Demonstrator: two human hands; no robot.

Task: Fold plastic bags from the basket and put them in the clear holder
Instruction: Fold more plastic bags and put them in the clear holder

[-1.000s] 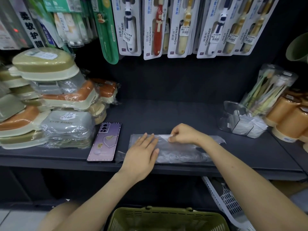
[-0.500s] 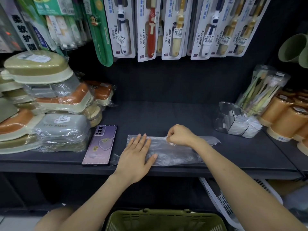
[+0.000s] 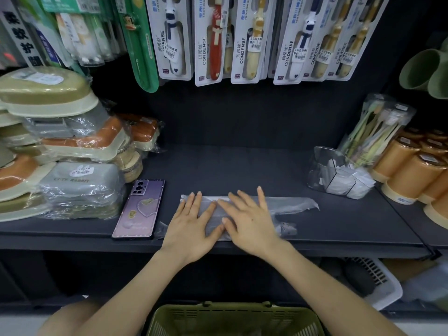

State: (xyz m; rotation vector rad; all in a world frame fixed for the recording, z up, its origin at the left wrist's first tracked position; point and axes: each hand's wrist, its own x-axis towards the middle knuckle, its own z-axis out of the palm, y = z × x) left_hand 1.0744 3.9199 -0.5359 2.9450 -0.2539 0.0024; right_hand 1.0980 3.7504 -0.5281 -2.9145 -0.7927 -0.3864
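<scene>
A clear plastic bag (image 3: 288, 204) lies folded into a long strip near the front edge of the dark shelf (image 3: 242, 166). My left hand (image 3: 191, 224) lies flat on its left end with straight fingers. Beside it, my right hand (image 3: 249, 219) presses flat on the middle of the strip, fingers spread. The bag's right end sticks out past my right hand. The clear holder (image 3: 337, 175) stands at the right of the shelf with several folded bags inside. An olive green basket (image 3: 232, 318) sits below the shelf at the bottom of the view.
A purple phone (image 3: 139, 209) lies left of the bag. Wrapped soap boxes (image 3: 60, 151) are stacked at the left. Orange cups (image 3: 417, 173) and a toothbrush pack (image 3: 378, 132) stand at the right. Carded toothbrushes (image 3: 242, 37) hang above. A white basket (image 3: 378, 282) sits lower right.
My right hand has let go of the bag's upper edge and opened flat on the strip. The bag is now folded narrower. My left hand stays flat on its left end.
</scene>
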